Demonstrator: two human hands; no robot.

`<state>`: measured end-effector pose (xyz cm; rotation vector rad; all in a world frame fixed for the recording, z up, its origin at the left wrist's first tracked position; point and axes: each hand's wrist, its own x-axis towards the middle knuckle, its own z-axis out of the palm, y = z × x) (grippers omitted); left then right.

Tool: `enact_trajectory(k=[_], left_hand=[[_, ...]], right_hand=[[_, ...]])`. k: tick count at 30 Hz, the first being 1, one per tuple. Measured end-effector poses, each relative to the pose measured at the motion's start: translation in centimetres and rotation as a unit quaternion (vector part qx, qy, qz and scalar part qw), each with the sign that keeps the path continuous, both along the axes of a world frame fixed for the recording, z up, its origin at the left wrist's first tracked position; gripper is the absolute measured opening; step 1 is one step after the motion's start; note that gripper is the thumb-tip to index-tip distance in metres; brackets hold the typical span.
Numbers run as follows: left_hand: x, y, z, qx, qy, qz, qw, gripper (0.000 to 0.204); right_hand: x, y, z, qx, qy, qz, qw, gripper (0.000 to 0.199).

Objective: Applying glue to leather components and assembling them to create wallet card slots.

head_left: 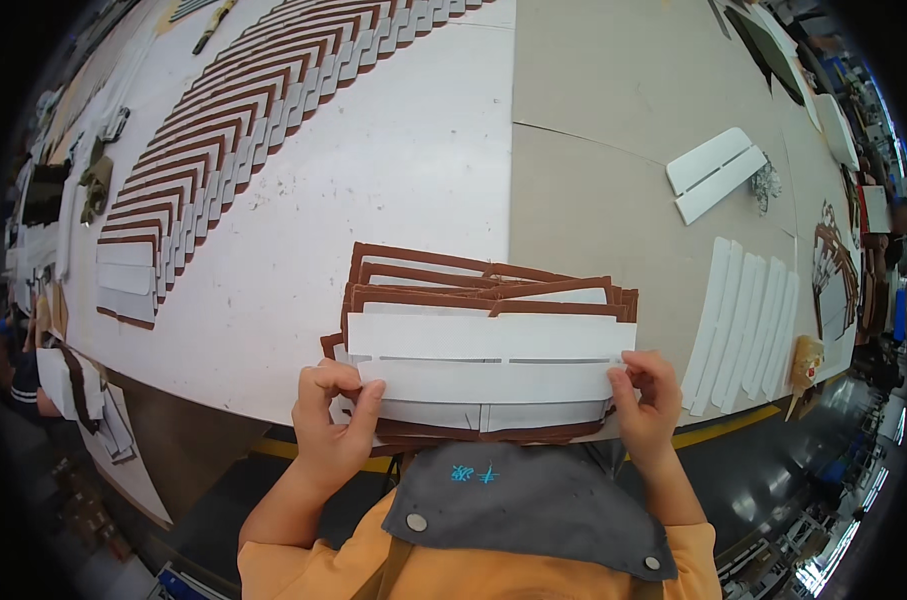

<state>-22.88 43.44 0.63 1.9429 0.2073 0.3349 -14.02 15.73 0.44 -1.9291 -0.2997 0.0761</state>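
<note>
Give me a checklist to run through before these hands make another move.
1. Left hand at the panel's left end: ok, thumb at its lower left corner.
2. Right hand at the panel's right end: ok, thumb and forefinger at the edge.
3. White slotted panel lying across the stack from left to right: ok.
4. Brown-edged stack squared up: not ok, its pieces are staggered and skewed.
5. Stack's near edge fully supported: cannot tell, the table edge there is hidden.
6. Fanned row of white strips clear of the right hand: ok, a gap separates them.
</note>
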Motion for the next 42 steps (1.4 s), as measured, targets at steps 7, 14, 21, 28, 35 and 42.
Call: enact_trajectory(k=[7,14,21,28,35,42], left_hand=[[0.7,0.0,0.1,0.068,0.077,-0.015,0.995,0.018],[1.4,0.2,0.4,0.115,0.076,-0.032,0.990,0.028],[1.4,0.4,0.7,0.125,0.095,-0.041,0.987,0.029],[1.3,0.1,0.5,0.116,0.119,-0.045,0.985,0.031],[1.5,0.2,0.5,0.127,0.113,-0.050,0.984,0.031],[1.6,0.4,0.7,0.265,0.124,-0.062,0.954,0.034]], right_hand=[[-0.3,0.3,-0.4,-0.066,0.027,-0.001,0.997,0.017],[0.0,0.7,-0.2,-0.104,0.034,-0.012,0.994,0.017],[0.3,1.2,0.2,-0.129,0.015,0.012,0.991,0.015],[0.1,0.6,0.1,-0.140,0.027,0.000,0.990,0.016],[0.2,0.7,0.0,-0.145,-0.007,0.008,0.989,0.017],[0.2,1.0,-0.1,-0.144,0.000,0.001,0.990,0.022]])
